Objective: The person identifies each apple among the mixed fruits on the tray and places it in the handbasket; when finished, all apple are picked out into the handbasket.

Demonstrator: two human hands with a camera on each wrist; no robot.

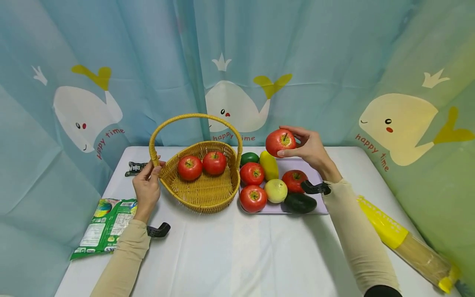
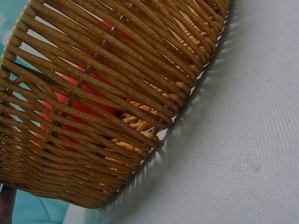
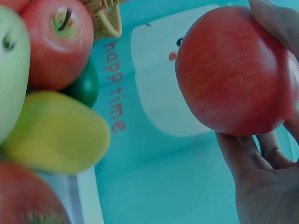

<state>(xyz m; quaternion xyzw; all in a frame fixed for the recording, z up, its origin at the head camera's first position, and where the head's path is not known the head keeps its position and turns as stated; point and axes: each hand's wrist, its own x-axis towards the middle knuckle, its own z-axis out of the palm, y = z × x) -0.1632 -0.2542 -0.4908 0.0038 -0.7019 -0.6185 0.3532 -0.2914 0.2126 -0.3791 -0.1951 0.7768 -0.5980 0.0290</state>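
My right hand (image 1: pixel 309 149) grips a red apple (image 1: pixel 281 142) above a pale purple tray (image 1: pixel 282 165); the right wrist view shows fingers and thumb round this apple (image 3: pixel 236 70). My left hand (image 1: pixel 147 184) pinches the left foot of the handle of a wicker basket (image 1: pixel 202 198). Inside the basket lie two red apples, one on the left (image 1: pixel 190 168) and one on the right (image 1: pixel 214 163). On the tray sit several red apples (image 1: pixel 253 198), a yellow mango (image 1: pixel 269 166), a pale green round fruit (image 1: pixel 276 190), a dark avocado (image 1: pixel 300 203) and a green fruit (image 1: pixel 249 158).
A green snack bag (image 1: pixel 107 227) lies left of my left forearm. Behind that hand is a small black packet (image 1: pixel 135 168). Along the table's right side lies a yellow-and-clear pasta bag (image 1: pixel 408 243). A whale-print curtain (image 1: pixel 237 62) hangs behind the white table (image 1: pixel 237 255).
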